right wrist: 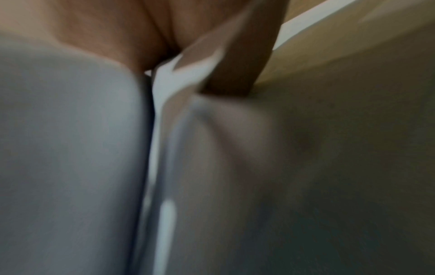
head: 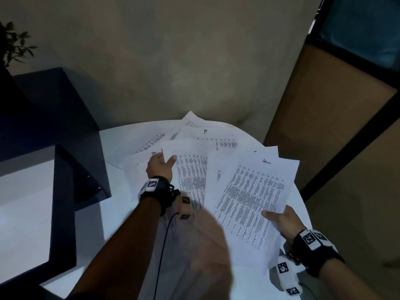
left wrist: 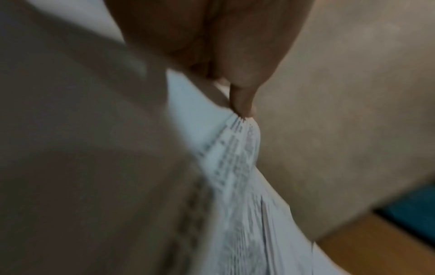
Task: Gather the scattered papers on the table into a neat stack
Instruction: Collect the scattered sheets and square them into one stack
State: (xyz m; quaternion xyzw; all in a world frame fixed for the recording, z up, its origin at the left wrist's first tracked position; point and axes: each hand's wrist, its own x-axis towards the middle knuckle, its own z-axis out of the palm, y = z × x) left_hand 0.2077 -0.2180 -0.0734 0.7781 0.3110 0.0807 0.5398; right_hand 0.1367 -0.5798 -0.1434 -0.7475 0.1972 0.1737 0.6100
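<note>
A round white table is seen beneath both hands. The papers are spread across it in an overlapping fan, mostly beyond the fingertips. Seven or eight sheets can be made out, but an exact count is prevented by the overlaps. Two of them are held, one by each of the two hands. The Admin sheet is gripped at its near right edge by the right hand, with the thumb laid on top. Its long axis is directed away from that hand, with the handwritten heading at the far end and tilted slightly to the right. A printed sheet is pinched near its far left corner by the left hand. Its long axis is run back past that wrist toward the person.
</note>
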